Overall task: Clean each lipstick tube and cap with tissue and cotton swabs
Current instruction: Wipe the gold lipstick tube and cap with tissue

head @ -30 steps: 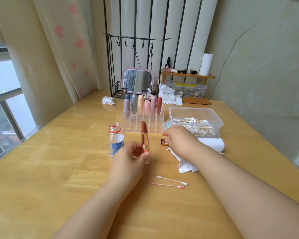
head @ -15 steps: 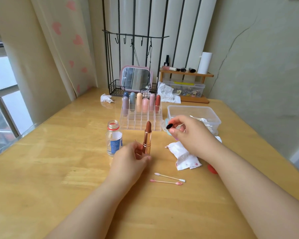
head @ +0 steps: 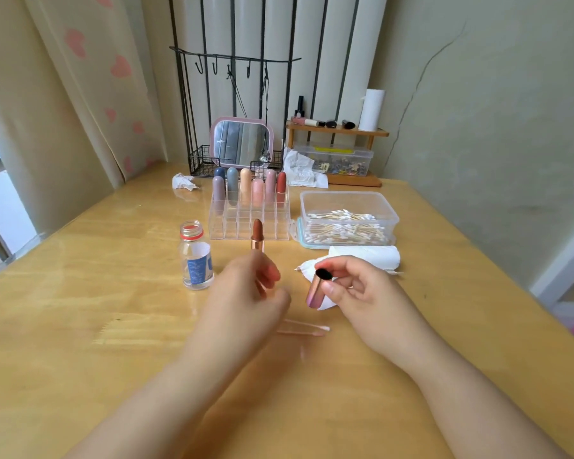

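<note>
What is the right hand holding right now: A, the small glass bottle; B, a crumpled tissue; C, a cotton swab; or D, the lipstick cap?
D: the right hand pinches the lipstick cap, its dark open end facing up, while the uncapped lipstick stands by the left hand.

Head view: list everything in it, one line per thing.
open lipstick: one, brown bullet, rose-gold tube, upright beyond left hand
lipstick cap: one, pink-purple metallic, in right hand
capped lipsticks: seven, pastel and red, in clear organizer
bottle: one, clear, uncapped, left of lipstick
swab box: one, clear, right
loose swabs: two, pinkish tips, near edge
tissue: white, under right hand
mirror: one, pink frame, back
table: wooden
left hand: blurred, grip unclear
right hand: pinches cap
</note>
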A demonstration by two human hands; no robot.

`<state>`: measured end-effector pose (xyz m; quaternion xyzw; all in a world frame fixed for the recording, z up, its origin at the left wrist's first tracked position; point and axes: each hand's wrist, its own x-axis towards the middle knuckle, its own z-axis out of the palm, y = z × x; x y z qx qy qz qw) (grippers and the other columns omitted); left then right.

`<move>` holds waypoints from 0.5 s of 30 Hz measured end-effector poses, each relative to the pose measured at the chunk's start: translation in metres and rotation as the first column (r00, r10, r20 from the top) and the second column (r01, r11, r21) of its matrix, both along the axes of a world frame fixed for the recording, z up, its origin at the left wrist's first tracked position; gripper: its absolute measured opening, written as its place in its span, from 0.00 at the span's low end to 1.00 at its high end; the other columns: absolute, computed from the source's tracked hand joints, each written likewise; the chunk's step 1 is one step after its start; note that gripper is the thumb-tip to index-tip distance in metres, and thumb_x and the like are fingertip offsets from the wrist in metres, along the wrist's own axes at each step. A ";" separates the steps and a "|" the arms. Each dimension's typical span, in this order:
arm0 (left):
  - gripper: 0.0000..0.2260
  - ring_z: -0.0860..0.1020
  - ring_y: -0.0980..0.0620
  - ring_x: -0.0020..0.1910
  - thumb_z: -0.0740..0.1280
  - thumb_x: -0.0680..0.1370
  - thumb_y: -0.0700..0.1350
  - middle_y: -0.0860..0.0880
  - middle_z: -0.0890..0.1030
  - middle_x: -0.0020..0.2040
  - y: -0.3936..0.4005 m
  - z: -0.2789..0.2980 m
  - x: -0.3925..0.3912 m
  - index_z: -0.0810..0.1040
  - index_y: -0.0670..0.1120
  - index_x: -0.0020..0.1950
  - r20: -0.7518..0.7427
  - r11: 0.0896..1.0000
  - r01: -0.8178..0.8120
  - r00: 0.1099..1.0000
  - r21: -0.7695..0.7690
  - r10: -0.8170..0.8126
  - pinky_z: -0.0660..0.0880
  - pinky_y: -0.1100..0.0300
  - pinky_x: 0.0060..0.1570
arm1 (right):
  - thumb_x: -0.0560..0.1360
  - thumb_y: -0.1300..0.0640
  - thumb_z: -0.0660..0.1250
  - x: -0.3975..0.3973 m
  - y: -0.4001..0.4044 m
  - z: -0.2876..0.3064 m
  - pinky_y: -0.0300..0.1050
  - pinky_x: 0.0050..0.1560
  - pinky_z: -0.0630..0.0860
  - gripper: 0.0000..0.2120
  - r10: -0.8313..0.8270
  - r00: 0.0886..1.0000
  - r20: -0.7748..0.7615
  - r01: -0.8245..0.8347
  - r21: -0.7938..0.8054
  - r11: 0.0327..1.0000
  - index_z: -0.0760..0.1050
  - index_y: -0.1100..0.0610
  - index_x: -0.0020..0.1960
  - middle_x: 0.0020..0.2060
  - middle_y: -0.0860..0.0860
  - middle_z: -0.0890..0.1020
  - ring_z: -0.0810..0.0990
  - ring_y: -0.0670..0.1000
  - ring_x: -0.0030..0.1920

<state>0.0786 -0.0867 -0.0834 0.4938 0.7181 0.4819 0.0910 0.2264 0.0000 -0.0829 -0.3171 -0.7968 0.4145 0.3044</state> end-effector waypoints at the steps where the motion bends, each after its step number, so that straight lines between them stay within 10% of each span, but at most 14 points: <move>1: 0.07 0.75 0.58 0.35 0.70 0.72 0.43 0.55 0.76 0.40 -0.001 0.001 0.008 0.72 0.52 0.42 0.009 0.998 0.068 0.998 -0.015 -0.068 0.69 0.70 0.34 | 0.78 0.63 0.64 0.001 -0.002 0.001 0.36 0.51 0.76 0.11 0.021 0.999 -0.026 -0.021 -0.017 1.000 0.76 0.47 0.51 0.42 0.45 0.84 0.80 0.44 0.46; 10: 0.02 0.76 0.63 0.33 0.68 0.75 0.43 0.56 0.80 0.34 0.004 -0.008 0.010 0.80 0.49 0.47 0.109 0.973 0.207 0.975 -0.101 -0.196 0.69 0.72 0.35 | 0.76 0.62 0.66 0.002 -0.001 0.001 0.35 0.55 0.75 0.11 0.078 0.995 -0.058 -0.086 -0.148 0.985 0.77 0.51 0.57 0.49 0.49 0.83 0.81 0.43 0.50; 15: 0.04 0.76 0.62 0.38 0.67 0.76 0.46 0.57 0.80 0.36 0.002 -0.008 0.009 0.78 0.51 0.41 0.067 0.982 0.156 0.987 -0.106 -0.149 0.68 0.71 0.38 | 0.76 0.54 0.66 0.013 0.022 -0.002 0.29 0.37 0.67 0.04 -0.446 0.887 0.118 0.400 0.286 0.871 0.79 0.52 0.48 0.40 0.44 0.78 0.75 0.38 0.38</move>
